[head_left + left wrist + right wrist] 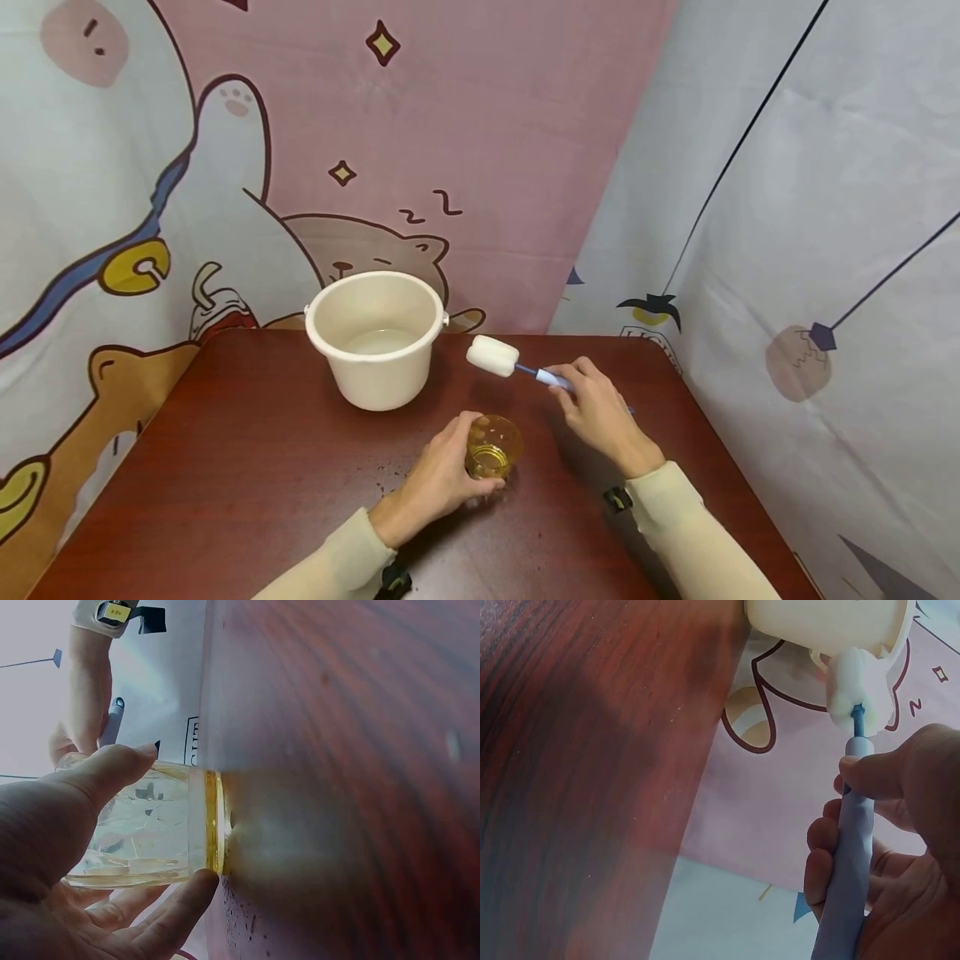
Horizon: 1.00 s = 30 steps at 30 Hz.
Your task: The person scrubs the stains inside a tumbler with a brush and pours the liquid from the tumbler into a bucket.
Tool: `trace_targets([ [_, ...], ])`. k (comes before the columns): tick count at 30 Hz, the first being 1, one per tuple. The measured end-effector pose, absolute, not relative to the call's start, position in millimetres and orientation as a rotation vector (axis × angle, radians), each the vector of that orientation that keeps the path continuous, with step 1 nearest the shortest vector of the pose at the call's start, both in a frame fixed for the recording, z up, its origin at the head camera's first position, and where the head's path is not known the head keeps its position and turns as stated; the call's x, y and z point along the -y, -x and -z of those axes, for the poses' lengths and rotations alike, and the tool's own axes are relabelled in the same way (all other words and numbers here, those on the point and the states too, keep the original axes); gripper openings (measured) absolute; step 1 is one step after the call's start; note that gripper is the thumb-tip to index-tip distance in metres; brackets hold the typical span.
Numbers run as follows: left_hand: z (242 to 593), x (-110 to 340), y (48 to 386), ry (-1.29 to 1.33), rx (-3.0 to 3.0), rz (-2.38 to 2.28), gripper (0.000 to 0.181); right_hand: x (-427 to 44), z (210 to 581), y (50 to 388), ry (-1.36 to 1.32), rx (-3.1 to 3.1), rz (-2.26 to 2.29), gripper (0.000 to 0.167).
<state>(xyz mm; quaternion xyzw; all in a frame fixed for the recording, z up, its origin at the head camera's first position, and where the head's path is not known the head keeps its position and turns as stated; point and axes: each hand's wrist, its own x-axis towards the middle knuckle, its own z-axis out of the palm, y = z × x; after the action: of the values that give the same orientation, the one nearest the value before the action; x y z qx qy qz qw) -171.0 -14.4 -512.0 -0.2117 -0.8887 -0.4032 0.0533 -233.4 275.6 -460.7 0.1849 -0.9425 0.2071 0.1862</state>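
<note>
The left hand (442, 471) grips an amber-tinted glass (493, 446), with the thumb on the near side and the fingers round the far side. The glass stands upright just right of the left palm, its base right by the desk (247, 467); whether the two touch is hard to tell.

The right hand (596, 412) holds a sponge brush (553, 380), thumb and fingers closed round its pale blue handle. The brush is raised above the desk, and its white sponge head (492, 356) points leftward from the right hand, farther from the person than the glass and well apart from it. The glass itself lies between the two hands, ahead of neither by much and nearer the person than the right hand.

A cream bucket (381, 383) stands beyond the left hand and slightly to its left, with the sponge head near its right side. Small dark specks (382, 483) lie on the desk just left of the left hand. A printed cloth (517, 125) hangs beyond both hands.
</note>
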Motion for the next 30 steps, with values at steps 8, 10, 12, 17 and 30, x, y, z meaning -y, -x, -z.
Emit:
trace_targets([
  [8, 513, 16, 170, 0.636, 2.705, 1.240, 0.088, -276, 457, 226, -0.537, 2.643, -0.588, 0.028],
  [10, 512, 16, 170, 0.635, 2.706, 1.247, 0.088, -276, 456, 225, -0.540, 2.632, -0.586, 0.028],
  [12, 512, 16, 170, 0.636, 2.707, 1.254, 0.088, -278, 455, 224, -0.546, 2.618, -0.584, 0.028],
  [17, 510, 15, 172, 0.633, 2.712, 1.268, 0.087, -280, 450, 221, -0.562, 2.604, -0.592, 0.029],
  [30, 512, 14, 172, 0.633, 2.716, 1.259, 0.088, -291, 437, 208, -0.661, 2.519, -0.599, 0.028],
])
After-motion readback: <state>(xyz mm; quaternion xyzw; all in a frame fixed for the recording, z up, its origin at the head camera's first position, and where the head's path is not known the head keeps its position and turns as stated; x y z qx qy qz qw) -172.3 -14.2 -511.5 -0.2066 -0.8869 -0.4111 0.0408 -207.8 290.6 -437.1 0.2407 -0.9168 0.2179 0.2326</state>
